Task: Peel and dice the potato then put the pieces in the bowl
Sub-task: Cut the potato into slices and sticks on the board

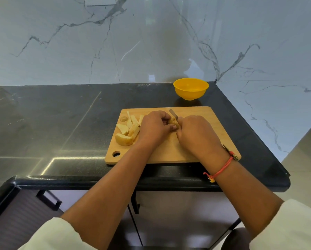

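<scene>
— Left hand (155,128): what is it doing?
— Its fingers curl round a potato piece (173,122) at the middle of the cutting board (196,150).
— And the right hand (196,134)?
— It grips the knife (173,113), blade touching that piece.
— Other pieces?
— Cut wedges and sticks (128,129) lie at the board's left end. The yellow bowl (190,88) stands on the table (61,114) beyond the board, apart from it.

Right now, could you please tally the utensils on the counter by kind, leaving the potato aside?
bowl: 1
cutting board: 1
knife: 1
Total: 3
</scene>
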Motion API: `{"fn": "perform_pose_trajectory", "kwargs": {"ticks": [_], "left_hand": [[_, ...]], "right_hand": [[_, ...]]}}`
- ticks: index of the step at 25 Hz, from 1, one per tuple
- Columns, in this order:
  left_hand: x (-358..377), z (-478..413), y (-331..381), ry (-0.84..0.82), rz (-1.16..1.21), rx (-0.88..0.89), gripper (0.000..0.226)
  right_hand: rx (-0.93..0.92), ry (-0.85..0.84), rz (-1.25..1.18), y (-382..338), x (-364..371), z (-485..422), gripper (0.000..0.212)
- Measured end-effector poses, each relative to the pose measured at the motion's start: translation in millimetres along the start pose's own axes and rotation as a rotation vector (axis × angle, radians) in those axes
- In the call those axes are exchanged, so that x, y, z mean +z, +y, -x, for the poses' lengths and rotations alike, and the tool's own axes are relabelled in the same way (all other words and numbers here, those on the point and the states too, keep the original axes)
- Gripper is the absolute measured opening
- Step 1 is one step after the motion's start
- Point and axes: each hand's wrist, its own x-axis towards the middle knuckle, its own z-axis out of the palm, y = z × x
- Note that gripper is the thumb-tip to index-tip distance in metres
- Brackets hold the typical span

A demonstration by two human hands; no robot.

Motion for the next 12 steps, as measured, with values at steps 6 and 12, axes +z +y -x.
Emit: {"fn": "perform_pose_trajectory", "kwargs": {"ticks": [6,12], "left_hand": [[1.2,0.1,1.3,0.04,0.009,0.006,0.038],[1.5,1.0,2.1,0.045,0.03,0.0,0.039]], "right_hand": [[0.036,-0.082,-0.033,-2.2,-6.5,0.6,0.029],[0.015,-0.108,0.007,2.7,-9.7,25.7,0.037]]}}
